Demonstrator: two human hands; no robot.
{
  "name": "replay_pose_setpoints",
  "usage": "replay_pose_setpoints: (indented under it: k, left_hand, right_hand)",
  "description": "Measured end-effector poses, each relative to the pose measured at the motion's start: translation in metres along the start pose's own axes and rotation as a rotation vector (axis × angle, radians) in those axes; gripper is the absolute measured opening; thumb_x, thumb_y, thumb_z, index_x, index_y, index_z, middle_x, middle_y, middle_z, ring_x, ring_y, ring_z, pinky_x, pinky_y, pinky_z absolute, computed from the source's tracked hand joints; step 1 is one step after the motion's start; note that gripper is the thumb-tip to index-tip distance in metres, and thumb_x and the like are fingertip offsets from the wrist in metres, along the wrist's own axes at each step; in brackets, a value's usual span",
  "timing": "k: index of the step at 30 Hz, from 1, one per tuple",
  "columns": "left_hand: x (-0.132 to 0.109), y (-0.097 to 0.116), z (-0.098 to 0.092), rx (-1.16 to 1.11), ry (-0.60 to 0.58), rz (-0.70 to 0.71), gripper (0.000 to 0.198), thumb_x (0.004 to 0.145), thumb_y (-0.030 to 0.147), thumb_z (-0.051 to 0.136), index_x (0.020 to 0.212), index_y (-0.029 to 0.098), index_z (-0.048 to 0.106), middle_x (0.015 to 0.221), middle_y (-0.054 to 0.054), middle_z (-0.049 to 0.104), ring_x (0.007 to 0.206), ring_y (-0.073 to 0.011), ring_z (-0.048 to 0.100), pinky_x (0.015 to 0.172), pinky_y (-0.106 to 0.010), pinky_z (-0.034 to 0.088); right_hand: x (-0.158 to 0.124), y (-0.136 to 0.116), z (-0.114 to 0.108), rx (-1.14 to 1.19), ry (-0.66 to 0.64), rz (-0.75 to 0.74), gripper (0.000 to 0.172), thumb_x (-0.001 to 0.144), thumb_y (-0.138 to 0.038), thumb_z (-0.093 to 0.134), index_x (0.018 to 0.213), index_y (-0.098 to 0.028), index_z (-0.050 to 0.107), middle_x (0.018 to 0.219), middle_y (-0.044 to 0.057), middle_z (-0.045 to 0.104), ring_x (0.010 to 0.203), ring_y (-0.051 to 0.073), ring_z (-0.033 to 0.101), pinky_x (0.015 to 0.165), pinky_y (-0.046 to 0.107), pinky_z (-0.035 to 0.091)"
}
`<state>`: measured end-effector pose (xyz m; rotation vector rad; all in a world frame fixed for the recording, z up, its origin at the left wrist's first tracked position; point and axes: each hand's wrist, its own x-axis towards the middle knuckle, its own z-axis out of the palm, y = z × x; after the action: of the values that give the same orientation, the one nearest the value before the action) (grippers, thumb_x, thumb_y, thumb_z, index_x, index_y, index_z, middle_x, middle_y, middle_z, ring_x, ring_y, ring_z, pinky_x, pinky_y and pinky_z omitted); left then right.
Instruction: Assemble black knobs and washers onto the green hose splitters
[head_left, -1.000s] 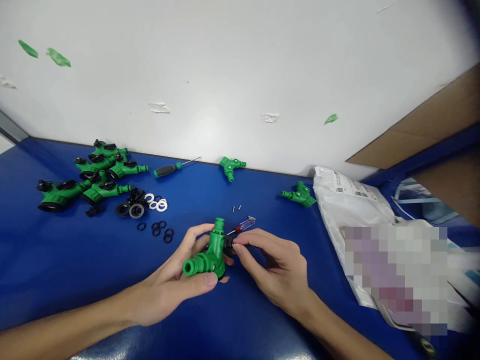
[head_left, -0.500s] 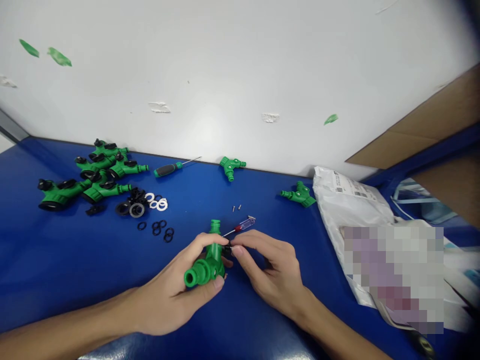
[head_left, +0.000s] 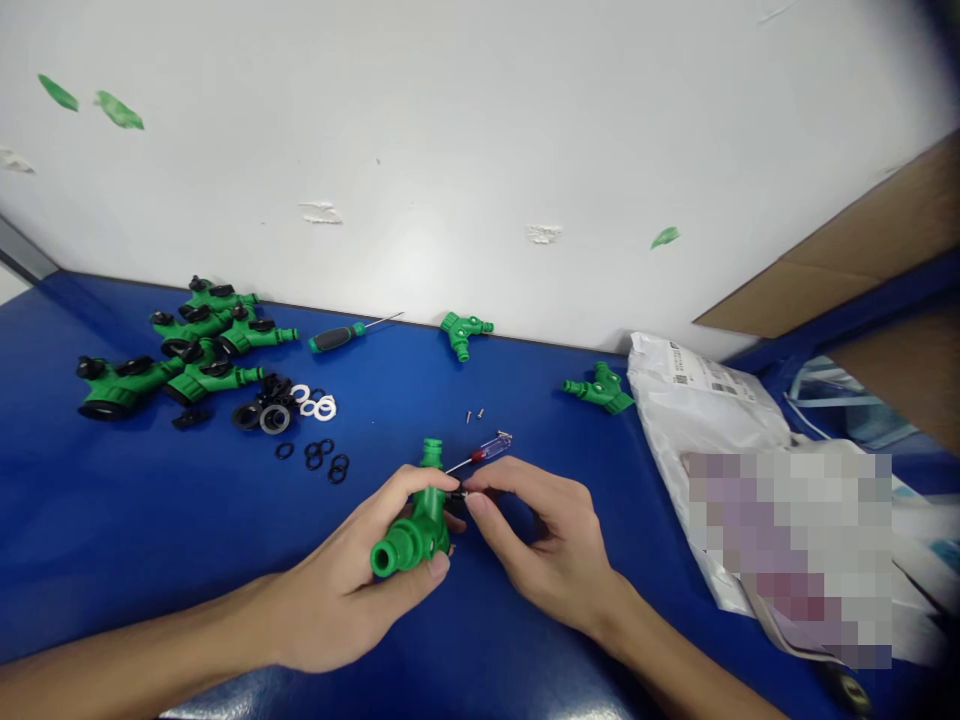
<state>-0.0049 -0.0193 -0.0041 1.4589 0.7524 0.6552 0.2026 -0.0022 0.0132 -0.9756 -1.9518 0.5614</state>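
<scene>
My left hand (head_left: 337, 590) grips a green plastic hose splitter (head_left: 424, 525), with its fingers wrapped over the body and its thumb near the round spout at lower left. Against the splitter's side, my right hand (head_left: 547, 550) pinches a small black part (head_left: 455, 494) between thumb and forefinger. The fingers hide most of that part. Just beyond the fingertips, a small screwdriver with a clear and red handle (head_left: 487, 449) lies on the blue table (head_left: 187, 520). Two tiny screws (head_left: 474, 414) lie a little farther off.
Several green splitters with black knobs (head_left: 172, 360) are heaped at back left, beside black and white rings (head_left: 300, 410). A black-handled screwdriver (head_left: 334, 339) and two more green splitters (head_left: 463, 335) (head_left: 600, 389) lie along the wall. A white plastic bag (head_left: 697, 400) lies at right.
The green splitter has turned in my left hand, its spout now pointing further down, and my left fingers have closed over its body. My right hand stays pinched at its side.
</scene>
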Motion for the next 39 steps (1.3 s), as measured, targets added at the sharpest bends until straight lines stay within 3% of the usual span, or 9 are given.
replay_pose_setpoints:
  k: [9, 16, 24, 28, 30, 33, 36, 39]
  left_hand:
    - [0.0, 0.005, -0.002, 0.063, -0.023, 0.015, 0.036, 0.099, 0.031, 0.05, 0.133, 0.037, 0.04, 0.123, -0.004, 0.057, 0.112, -0.0221, 0.059, 0.101, -0.042, 0.042]
    - [0.001, 0.002, 0.0, 0.006, -0.013, -0.006, 0.037, 0.1, 0.032, 0.05, 0.134, 0.038, 0.038, 0.123, -0.004, 0.058, 0.115, -0.0233, 0.06, 0.102, -0.044, 0.042]
    - [0.0, 0.003, 0.0, 0.03, -0.017, 0.015, 0.036, 0.1, 0.033, 0.05, 0.133, 0.039, 0.039, 0.122, -0.003, 0.058, 0.114, -0.0223, 0.06, 0.102, -0.043, 0.042]
    - [0.0, 0.001, -0.001, -0.012, 0.0, -0.009, 0.037, 0.099, 0.036, 0.051, 0.134, 0.036, 0.039, 0.12, -0.006, 0.062, 0.112, -0.0238, 0.062, 0.101, -0.046, 0.043]
    - [0.0, 0.0, -0.001, -0.063, 0.019, -0.032, 0.038, 0.099, 0.036, 0.052, 0.134, 0.034, 0.04, 0.119, -0.007, 0.063, 0.11, -0.0239, 0.063, 0.101, -0.046, 0.044]
    - [0.0, -0.001, -0.003, -0.164, 0.066, -0.03, 0.037, 0.098, 0.034, 0.054, 0.133, 0.033, 0.041, 0.119, -0.007, 0.064, 0.109, -0.0226, 0.064, 0.1, -0.043, 0.047]
    - [0.003, 0.0, -0.004, -0.184, 0.166, 0.056, 0.031, 0.097, 0.03, 0.057, 0.126, 0.033, 0.046, 0.106, -0.003, 0.067, 0.09, -0.0163, 0.067, 0.087, -0.035, 0.054]
    - [0.006, 0.002, -0.007, -0.112, 0.327, 0.162, 0.022, 0.095, 0.027, 0.061, 0.115, 0.03, 0.052, 0.084, 0.002, 0.064, 0.067, -0.0107, 0.063, 0.066, -0.026, 0.054]
  right_hand:
    - [-0.002, 0.002, 0.002, -0.021, -0.035, 0.005, 0.014, 0.091, -0.013, 0.058, 0.078, -0.018, 0.063, 0.064, 0.0, 0.063, 0.054, 0.011, 0.057, 0.052, 0.023, 0.048]
    - [0.005, 0.003, -0.008, 0.026, -0.09, 0.002, 0.008, 0.089, -0.014, 0.059, 0.092, -0.018, 0.065, 0.075, 0.003, 0.067, 0.061, 0.013, 0.06, 0.057, 0.025, 0.052]
    - [0.001, 0.002, -0.005, 0.001, -0.129, -0.02, 0.017, 0.093, -0.013, 0.054, 0.079, -0.018, 0.062, 0.066, 0.002, 0.063, 0.056, 0.013, 0.057, 0.054, 0.026, 0.047]
    - [0.007, 0.017, -0.019, -0.197, -0.121, -0.054, 0.014, 0.096, -0.015, 0.052, 0.097, -0.018, 0.066, 0.089, 0.008, 0.069, 0.081, 0.019, 0.064, 0.073, 0.033, 0.054]
    - [0.01, 0.029, -0.027, -0.41, -0.181, -0.06, 0.02, 0.095, -0.017, 0.055, 0.112, -0.018, 0.066, 0.11, 0.014, 0.067, 0.1, 0.026, 0.061, 0.085, 0.044, 0.053]
    - [0.011, 0.044, -0.032, -0.612, -0.338, -0.038, 0.021, 0.095, -0.019, 0.057, 0.112, -0.019, 0.068, 0.122, 0.017, 0.062, 0.111, 0.033, 0.054, 0.087, 0.053, 0.05]
    - [0.013, 0.047, -0.036, -0.555, -0.381, -0.014, 0.014, 0.095, -0.019, 0.058, 0.104, -0.019, 0.068, 0.113, 0.014, 0.068, 0.106, 0.031, 0.058, 0.084, 0.049, 0.051]
    - [0.016, 0.043, -0.047, -0.345, -0.269, 0.069, 0.011, 0.094, -0.024, 0.061, 0.102, -0.019, 0.068, 0.092, 0.008, 0.073, 0.082, 0.022, 0.066, 0.071, 0.035, 0.054]
